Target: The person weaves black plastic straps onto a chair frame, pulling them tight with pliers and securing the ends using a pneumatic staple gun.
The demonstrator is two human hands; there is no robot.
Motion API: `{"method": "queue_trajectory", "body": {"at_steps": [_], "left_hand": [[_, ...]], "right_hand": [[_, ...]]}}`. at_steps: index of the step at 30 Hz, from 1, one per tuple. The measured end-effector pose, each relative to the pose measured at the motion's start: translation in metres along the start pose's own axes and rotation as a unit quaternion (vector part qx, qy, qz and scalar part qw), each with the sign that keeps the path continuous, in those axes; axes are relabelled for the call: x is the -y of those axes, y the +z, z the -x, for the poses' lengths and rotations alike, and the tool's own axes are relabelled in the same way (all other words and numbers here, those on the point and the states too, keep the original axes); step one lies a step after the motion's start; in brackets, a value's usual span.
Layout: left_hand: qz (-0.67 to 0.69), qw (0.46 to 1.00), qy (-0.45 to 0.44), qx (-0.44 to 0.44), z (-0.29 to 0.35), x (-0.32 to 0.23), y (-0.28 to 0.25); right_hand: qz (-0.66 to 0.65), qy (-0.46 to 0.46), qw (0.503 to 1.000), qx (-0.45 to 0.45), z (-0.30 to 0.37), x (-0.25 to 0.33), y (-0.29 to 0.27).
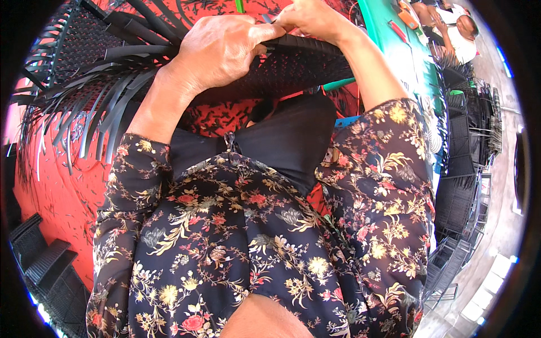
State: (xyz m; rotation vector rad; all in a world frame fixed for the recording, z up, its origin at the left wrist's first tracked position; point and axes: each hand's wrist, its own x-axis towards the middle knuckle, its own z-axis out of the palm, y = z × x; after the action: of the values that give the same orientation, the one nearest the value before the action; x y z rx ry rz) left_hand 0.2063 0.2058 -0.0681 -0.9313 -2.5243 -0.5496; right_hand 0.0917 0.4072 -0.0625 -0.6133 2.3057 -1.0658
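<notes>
A black woven basket piece [293,70] made of flat plastic strips rests against my chest, its loose strip ends [84,107] fanning out to the left. My left hand [222,50] grips the upper edge of the weave. My right hand [313,19] pinches a strip at the top edge, just right of my left hand. Both forearms come out of dark floral sleeves. The underside of the piece is hidden by my body.
A red patterned mat [62,191] littered with black strip offcuts lies below on the left. Finished black woven baskets are stacked at the lower left [45,265] and the right [462,186]. A green mat [400,50] and another seated person [456,34] are at the upper right.
</notes>
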Motion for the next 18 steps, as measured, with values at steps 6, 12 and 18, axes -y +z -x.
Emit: {"method": "queue_trajectory", "body": {"at_steps": [6,12,18], "left_hand": [[0.000,1.000,0.012,-0.015,0.000,0.003,0.002],[0.002,1.000,0.020,-0.022,-0.002,0.001,-0.001],[-0.002,0.999,0.029,-0.040,-0.001,0.004,0.003]], "right_hand": [[-0.014,-0.076,0.993,0.089,0.014,0.003,-0.006],[0.220,-0.144,0.965,-0.027,0.016,-0.006,-0.009],[0.106,-0.065,0.990,-0.068,0.027,0.014,-0.002]]}}
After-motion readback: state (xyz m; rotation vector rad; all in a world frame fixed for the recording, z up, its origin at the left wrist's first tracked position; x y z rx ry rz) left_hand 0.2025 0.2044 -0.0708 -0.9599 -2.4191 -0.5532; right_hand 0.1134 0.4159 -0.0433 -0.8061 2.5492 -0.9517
